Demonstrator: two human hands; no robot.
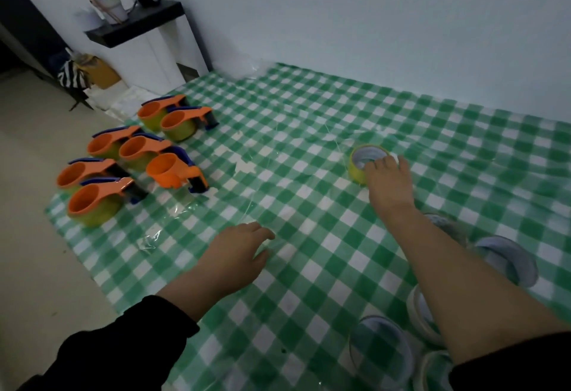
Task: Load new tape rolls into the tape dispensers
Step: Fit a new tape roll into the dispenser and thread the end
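A yellowish tape roll [360, 160] lies flat on the green checked cloth [309, 131] at centre right. My right hand [390, 183] reaches over its near edge, fingers curled onto the rim and into the core. My left hand [239, 253] rests low on the cloth at centre, fingers relaxed, holding nothing. Several orange tape dispensers sit in a cluster at the left; most carry yellow-green rolls, like the nearest one [95, 202]. One orange dispenser [173, 172] closest to the middle has no roll on its hub.
Empty white tape cores [506, 259] and used rolls [381, 349] lie at the lower right beside my right forearm. The cloth's left edge meets bare floor [31, 236]. A white cabinet with a black shelf [145, 29] stands at the back left against the wall.
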